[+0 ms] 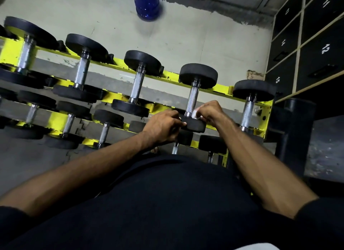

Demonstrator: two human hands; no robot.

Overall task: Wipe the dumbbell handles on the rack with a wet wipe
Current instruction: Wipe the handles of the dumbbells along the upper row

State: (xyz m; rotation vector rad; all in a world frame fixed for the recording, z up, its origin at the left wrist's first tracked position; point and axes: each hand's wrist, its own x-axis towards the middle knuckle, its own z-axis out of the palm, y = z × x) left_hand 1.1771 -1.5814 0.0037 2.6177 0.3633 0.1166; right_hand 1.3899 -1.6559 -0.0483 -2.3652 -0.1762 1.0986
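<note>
Several black dumbbells with chrome handles lie across a yellow rack (221,88) in two tiers. On the upper tier, second from the right, is a dumbbell (193,98) with a knurled handle. My right hand (210,111) pinches a small white wet wipe (195,114) against the near end of that handle. My left hand (163,127) grips the near black head (195,125) of the same dumbbell, its fingers curled over the edge.
Black numbered lockers (316,48) fill the right side. A black post (296,134) stands by the rack's right end. Blue water jugs (147,3) sit on the pale floor behind the rack. My dark clothing fills the lower frame.
</note>
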